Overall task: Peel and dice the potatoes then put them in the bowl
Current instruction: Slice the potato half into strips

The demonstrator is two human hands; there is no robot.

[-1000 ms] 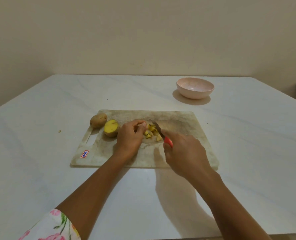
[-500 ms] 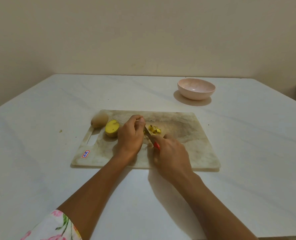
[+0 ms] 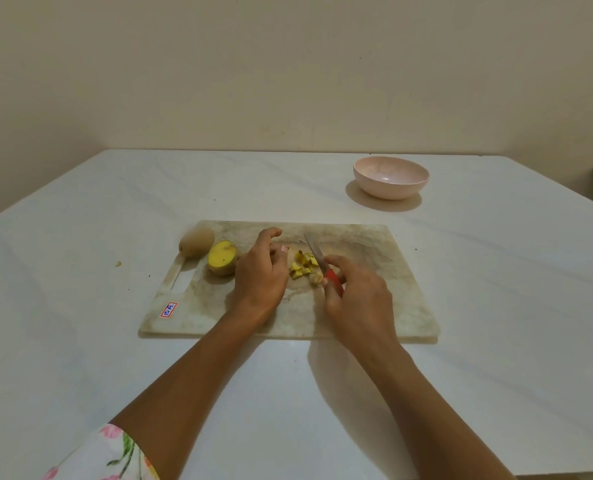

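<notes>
right hand [image 3: 357,301] gripping knife [image 3: 317,258], left hand [image 3: 260,273] loosely curled, white table [image 3: 496,306], beige wall [image 3: 288,81]

Left hand [image 3: 260,271] loose, right hand [image 3: 357,296] around knife [image 3: 316,257].

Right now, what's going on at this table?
A person is dicing potato on a worn pale cutting board. The right hand grips a red-handled knife, its blade by a small pile of yellow potato cubes. The left hand is beside the pile, fingers loosely curled. A halved potato and a whole brownish potato wait at the board's left end. The round pink bowl stands apart on the white table, with no potato visible inside.
</notes>
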